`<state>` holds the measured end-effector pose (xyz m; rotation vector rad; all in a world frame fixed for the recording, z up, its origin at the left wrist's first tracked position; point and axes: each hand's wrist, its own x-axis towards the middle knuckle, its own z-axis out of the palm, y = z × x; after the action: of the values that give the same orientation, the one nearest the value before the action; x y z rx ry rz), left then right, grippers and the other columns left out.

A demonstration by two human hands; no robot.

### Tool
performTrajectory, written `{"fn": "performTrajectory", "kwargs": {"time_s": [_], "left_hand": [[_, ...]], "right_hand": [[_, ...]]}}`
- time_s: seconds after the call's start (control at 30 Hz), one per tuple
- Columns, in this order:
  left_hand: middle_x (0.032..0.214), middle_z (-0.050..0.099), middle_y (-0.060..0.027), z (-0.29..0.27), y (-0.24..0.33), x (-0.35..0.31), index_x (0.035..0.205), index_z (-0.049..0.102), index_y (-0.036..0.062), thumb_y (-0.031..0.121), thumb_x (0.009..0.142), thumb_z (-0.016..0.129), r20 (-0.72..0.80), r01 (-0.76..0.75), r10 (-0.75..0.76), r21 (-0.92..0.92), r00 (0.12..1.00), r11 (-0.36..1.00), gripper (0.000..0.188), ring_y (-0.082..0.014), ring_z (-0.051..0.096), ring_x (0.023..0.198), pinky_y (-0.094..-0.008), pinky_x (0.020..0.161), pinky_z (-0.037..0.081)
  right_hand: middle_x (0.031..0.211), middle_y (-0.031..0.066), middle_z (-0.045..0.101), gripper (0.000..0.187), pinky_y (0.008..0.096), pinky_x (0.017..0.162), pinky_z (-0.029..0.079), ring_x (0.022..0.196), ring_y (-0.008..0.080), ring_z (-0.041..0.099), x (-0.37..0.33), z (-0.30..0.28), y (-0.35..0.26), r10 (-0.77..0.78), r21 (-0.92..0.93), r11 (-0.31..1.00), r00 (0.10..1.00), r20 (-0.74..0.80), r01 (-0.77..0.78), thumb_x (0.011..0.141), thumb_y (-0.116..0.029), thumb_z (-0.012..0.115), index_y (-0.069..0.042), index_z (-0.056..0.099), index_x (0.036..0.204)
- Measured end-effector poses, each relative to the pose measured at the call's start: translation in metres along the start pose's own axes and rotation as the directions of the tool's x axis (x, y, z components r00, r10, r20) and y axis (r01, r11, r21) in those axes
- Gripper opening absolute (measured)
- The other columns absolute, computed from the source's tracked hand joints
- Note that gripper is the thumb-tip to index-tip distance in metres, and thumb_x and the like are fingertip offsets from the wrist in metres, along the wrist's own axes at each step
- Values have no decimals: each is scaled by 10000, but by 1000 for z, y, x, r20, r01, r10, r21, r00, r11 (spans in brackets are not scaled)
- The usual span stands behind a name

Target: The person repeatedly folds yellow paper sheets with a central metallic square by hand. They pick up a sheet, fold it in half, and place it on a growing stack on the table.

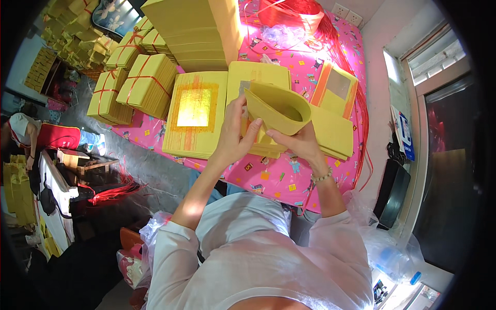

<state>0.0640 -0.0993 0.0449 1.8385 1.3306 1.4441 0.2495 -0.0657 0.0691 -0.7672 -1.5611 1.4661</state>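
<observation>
A curved sheaf of yellow paper (266,111) is held up over the table, bent round so that a hollow shows at its top. My left hand (235,132) grips its left side, thumb on the near face. At its lower right, my right hand (298,143) has hold of it, with a beaded bracelet on the wrist. Left of my hands lies a yellow paper stack with a gold square (194,106) on top. Behind the held paper sits another yellow stack (258,72). To the right are more yellow sheets (330,134) and a sheet with a grey square (339,85).
A pink patterned cloth (258,175) covers the table. Bundles tied with red ribbon (147,77) stand at the left, a tall yellow stack (191,36) at the back. Red strands (310,15) fill a tub at the far right. Another person (31,132) bends at far left.
</observation>
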Motion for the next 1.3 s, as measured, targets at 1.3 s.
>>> {"fn": "performTrajectory", "kwargs": {"time_s": [1.3], "left_hand": [[1321,512,-81,1,28,10,1407,375,5,156,1009,442,343,516,-386,-531,856,672,431,-138,482,1203,-282,1014,388]], "right_hand": [[1118,116,633,485,291,835,532,1008,162,628,-9,-9,2,203,41,979,966,-159,-199,825,-81,729,34,498,1236]]}}
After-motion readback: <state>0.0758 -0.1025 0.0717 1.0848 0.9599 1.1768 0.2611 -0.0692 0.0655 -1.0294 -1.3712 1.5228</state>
